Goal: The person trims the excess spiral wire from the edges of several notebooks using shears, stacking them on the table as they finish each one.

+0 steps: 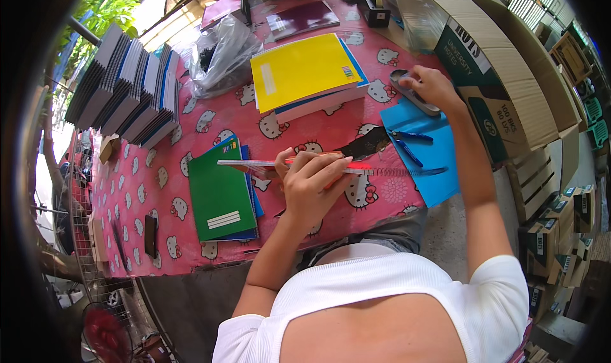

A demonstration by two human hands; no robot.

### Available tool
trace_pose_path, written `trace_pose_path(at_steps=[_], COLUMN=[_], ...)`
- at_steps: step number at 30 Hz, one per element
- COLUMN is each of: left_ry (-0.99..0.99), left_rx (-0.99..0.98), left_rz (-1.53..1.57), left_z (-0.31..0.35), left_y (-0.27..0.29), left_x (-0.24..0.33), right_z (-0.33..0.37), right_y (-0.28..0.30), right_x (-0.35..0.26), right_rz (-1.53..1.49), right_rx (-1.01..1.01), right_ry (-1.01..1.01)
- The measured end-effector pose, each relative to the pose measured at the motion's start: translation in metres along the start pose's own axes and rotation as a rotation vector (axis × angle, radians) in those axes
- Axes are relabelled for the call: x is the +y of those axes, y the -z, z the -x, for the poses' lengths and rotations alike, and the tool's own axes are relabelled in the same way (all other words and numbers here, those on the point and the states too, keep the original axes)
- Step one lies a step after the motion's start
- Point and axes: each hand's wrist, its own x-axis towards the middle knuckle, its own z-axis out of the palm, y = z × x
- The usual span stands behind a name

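A thin red-covered notebook [254, 166] is held nearly edge-on in my left hand [312, 178], fingers wrapped over its spine. From its right end a loose spiral coil [398, 171] sticks out over a blue sheet [439, 188]. My right hand [434, 86] is at a dark grey oblong item [420, 102] on the sheet's far edge, its fingers bent together. What those fingers pinch, if anything, is hidden. Between the hands, blue-handled pliers [412, 148] lie spread on the sheet. Left of my left hand lies a green notebook [223, 188] atop blue ones.
A yellow notebook [299, 70] tops a stack beyond my hands. Spiral notebooks [127, 89] stand piled at far left, beside a clear plastic bag [223, 57]. A tape dispenser [374, 12] sits at the back. An open carton [503, 64] flanks the right side; a phone-like dark item [150, 236] lies left.
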Motion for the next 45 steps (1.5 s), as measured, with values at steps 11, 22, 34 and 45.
trace_pose_path(at_steps=[11, 22, 34, 45], left_ry=[0.155, 0.26, 0.341, 0.5], left_rx=[0.115, 0.142, 0.028, 0.152], left_rz=[0.079, 0.104, -0.164, -0.383], left_z=[-0.001, -0.015, -0.008, 0.009], left_y=[-0.001, -0.005, 0.024, 0.044], left_x=[-0.002, 0.002, -0.016, -0.038], right_z=[0.03, 0.046, 0.031, 0.015], right_y=[-0.023, -0.055, -0.064, -0.085], right_x=[0.016, -0.042, -0.059, -0.07], right_rz=[-0.52, -0.245, -0.544, -1.114], right_rx=[0.076, -0.32, -0.502, -0.575], right_ry=[0.026, 0.229, 0.312, 0.175])
